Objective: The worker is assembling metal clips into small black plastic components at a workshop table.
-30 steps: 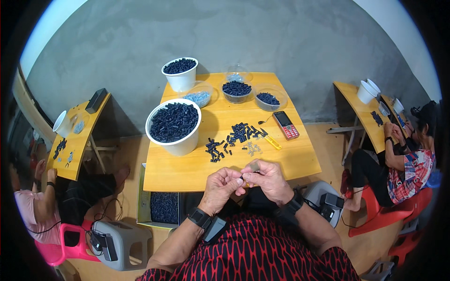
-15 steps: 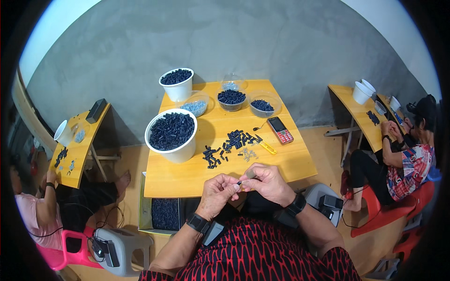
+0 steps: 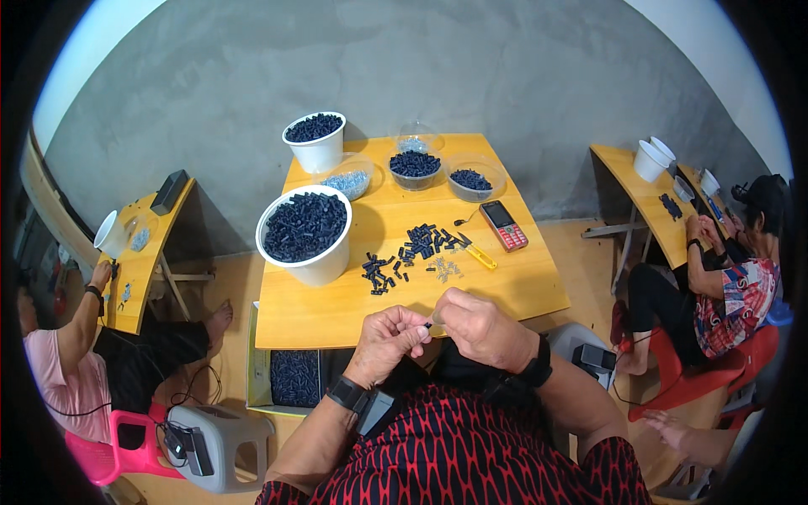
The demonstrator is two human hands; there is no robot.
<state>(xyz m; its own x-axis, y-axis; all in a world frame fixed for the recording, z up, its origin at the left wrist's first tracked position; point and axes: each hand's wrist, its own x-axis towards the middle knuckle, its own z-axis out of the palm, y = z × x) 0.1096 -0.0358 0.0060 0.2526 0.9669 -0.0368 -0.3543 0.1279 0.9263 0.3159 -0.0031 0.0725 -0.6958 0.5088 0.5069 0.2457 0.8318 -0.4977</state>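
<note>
My left hand (image 3: 389,343) pinches a small black plastic piece (image 3: 428,326) between thumb and fingertips, just off the table's near edge. Close against it, my right hand (image 3: 486,326) is closed with its fingers bent down. What its fingertips hold, if anything, is hidden. Beyond my hands lie a loose pile of black plastic pieces (image 3: 423,242) and some small metal parts (image 3: 445,268). A yellow-handled cutting tool (image 3: 481,257) lies at the pile's right side, near a red and black mobile phone (image 3: 504,226).
Two white buckets of black pieces, a near one (image 3: 335,268) and a far one (image 3: 321,157), stand on the left of the wooden table (image 3: 295,316). Clear tubs (image 3: 415,183) hold pieces farther back. A box (image 3: 295,379) sits below. People work at side tables; another hand (image 3: 669,429) shows lower right.
My right hand has turned over, its knuckles now uppermost and its fingers bent down. My left hand keeps its pinch on the black piece. Another person's hand has appeared at lower right.
</note>
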